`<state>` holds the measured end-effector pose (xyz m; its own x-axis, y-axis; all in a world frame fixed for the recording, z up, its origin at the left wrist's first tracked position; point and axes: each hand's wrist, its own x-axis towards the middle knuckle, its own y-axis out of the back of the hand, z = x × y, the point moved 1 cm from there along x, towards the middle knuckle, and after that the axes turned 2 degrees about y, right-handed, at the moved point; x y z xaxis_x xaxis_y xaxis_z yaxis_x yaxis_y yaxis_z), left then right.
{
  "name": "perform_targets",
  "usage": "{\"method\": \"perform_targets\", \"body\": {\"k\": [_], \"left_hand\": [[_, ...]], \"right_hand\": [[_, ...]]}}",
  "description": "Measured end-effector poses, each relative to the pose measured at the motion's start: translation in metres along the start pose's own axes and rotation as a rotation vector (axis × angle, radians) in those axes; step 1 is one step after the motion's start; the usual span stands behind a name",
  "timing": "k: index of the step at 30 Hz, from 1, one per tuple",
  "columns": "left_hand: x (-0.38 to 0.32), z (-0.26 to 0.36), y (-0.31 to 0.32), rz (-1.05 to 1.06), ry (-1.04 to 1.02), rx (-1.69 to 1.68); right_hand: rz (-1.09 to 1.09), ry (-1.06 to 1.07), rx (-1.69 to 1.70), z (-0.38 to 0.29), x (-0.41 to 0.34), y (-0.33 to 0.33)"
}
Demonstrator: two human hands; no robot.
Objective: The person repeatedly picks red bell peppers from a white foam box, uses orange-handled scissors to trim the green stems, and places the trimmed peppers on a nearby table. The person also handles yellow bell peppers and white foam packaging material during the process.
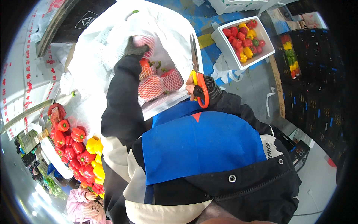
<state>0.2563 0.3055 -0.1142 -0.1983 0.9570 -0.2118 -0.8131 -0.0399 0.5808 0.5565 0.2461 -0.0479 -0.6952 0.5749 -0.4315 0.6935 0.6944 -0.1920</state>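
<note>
My left hand (133,48), in a dark glove, grips a red bell pepper in a white foam net (146,44); the motion blurs it slightly. It is inside a container lined with white plastic (179,33). Below that hand, several netted red peppers (151,87) lie in the liner, some with green stems showing. At the container's near right edge, my right hand (209,90) wears a dotted fingerless glove. It holds scissors (193,53) by their orange and yellow handles, blades pointing away from me.
Loose red peppers (70,152) and yellow peppers (98,170) are piled at left. A white foam box (243,65) of mixed peppers stands at right, near stacked black crates (316,84). Empty foam nets (102,57) lie beside my left arm. Another person (77,200) is at lower left.
</note>
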Motion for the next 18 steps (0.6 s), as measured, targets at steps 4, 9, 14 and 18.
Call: {"method": "perform_targets", "body": {"k": [4, 9, 14, 18], "left_hand": [[-0.046, 0.001, 0.008, -0.045, 0.013, -1.525], [-0.116, 0.045, -0.03, 0.145, 0.132, -1.74], [-0.144, 0.064, -0.051, 0.24, 0.065, -1.848], [-0.155, 0.055, -0.047, 0.276, 0.063, -1.762]], "right_hand": [[0.042, 0.006, 0.108, -0.008, 0.009, -0.006], [0.045, 0.151, -0.014, -0.015, 0.033, -0.031], [0.067, 0.274, -0.506, -0.021, 0.045, -0.048], [0.061, 0.345, -0.375, -0.024, 0.04, -0.054]]}}
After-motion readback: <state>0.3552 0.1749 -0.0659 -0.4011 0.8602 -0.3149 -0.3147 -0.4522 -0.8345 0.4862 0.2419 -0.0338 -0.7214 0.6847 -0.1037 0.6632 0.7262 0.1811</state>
